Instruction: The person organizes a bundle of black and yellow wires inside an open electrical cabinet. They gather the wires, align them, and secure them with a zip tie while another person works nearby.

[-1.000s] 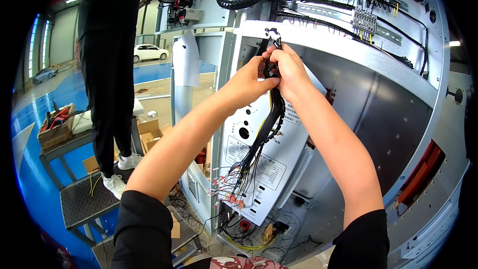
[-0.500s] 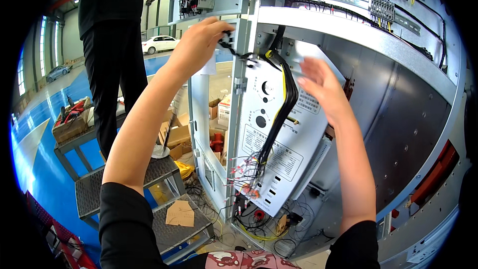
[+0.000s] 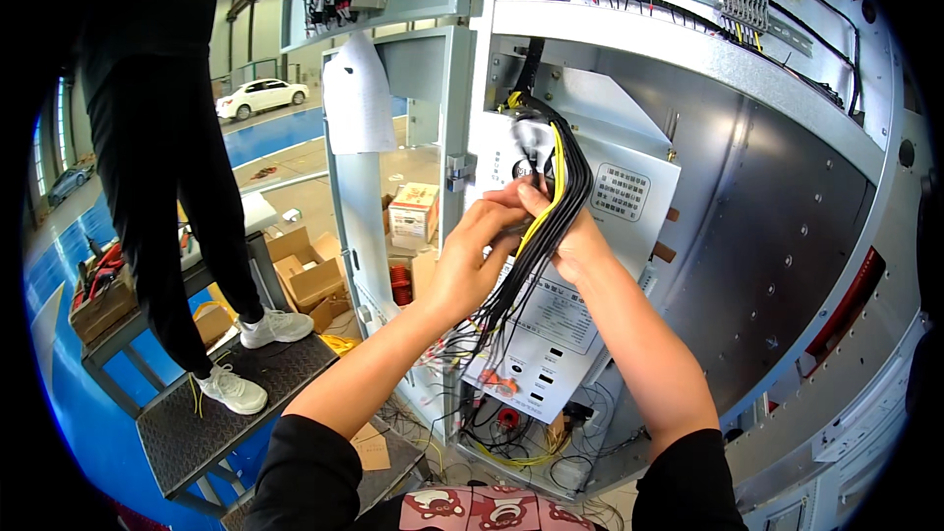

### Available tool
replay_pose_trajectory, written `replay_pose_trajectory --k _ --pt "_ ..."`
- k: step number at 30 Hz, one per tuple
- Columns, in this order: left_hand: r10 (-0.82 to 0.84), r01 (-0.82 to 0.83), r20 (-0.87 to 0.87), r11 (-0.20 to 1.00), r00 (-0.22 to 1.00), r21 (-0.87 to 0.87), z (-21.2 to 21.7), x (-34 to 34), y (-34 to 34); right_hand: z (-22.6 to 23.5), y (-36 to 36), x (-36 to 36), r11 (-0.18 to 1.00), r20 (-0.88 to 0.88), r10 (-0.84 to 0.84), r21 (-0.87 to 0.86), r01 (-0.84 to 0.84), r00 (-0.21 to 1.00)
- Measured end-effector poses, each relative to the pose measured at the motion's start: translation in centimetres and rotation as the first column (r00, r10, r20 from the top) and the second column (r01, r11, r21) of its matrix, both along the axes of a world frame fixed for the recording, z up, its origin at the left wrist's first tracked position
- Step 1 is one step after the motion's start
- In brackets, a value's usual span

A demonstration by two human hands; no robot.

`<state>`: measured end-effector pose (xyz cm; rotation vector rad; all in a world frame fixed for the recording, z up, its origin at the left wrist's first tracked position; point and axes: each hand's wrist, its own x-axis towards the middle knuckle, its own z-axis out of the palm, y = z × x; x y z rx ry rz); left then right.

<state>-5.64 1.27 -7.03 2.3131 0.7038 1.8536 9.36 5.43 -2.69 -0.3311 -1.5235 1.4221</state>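
Observation:
A thick bundle of black wires with yellow strands (image 3: 573, 152) hangs in front of a white printed panel (image 3: 639, 236) inside a grey metal cabinet. Its loose lower ends (image 3: 452, 349) fan out at the panel's lower left. My right hand (image 3: 582, 248) is wrapped round the bundle from behind and the right side. At the bundle's left edge, my left hand (image 3: 470, 261) is closed, its fingertips meeting those of the right. A blurred dark strand (image 3: 532, 143) rises above the fingertips; what the left fingers pinch is partly hidden.
A cabinet crossbar (image 3: 688, 39) runs above my hands, with terminal blocks (image 3: 742, 5) beyond it. At the left, a person in black (image 3: 167, 177) stands on a metal step platform (image 3: 197, 442). Cardboard boxes (image 3: 305, 270) lie behind the open frame; loose wires lie at the cabinet's bottom.
My left hand has come down and right from the cabinet post to the bundle. My right hand has moved left and down, from open beside the bundle to gripping it. The view has shifted.

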Motion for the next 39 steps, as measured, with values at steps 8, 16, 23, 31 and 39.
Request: replay_pose_trajectory --k 8,16,23,31,39 --pt "-0.022 0.023 0.048 1.0 0.999 -0.014 4.9 -2.2 0.7 10.3 -4.4 8.6 0.628 0.302 -0.776 0.442 0.64 0.553" --pt "-0.041 0.001 0.067 0.861 0.997 0.509 12.7 0.9 -0.3 14.4 -6.6 1.9 0.381 0.328 -0.878 0.92 0.096 0.348" --pt "0.229 -0.167 -0.184 0.939 0.956 0.301 11.0 -0.2 -2.0 11.4 -7.2 3.8 0.764 0.549 -0.545 0.636 0.107 0.634" --pt "0.063 -0.063 0.071 0.998 0.995 0.01 9.6 -3.0 -0.9 4.9 -5.3 5.9 0.178 -0.233 -0.792 0.796 0.579 0.564" --pt "-0.071 0.058 0.223 0.996 0.972 0.065 7.7 -2.1 2.1 2.7 -3.2 5.3 0.997 -0.015 0.011 0.072 -0.01 1.0"
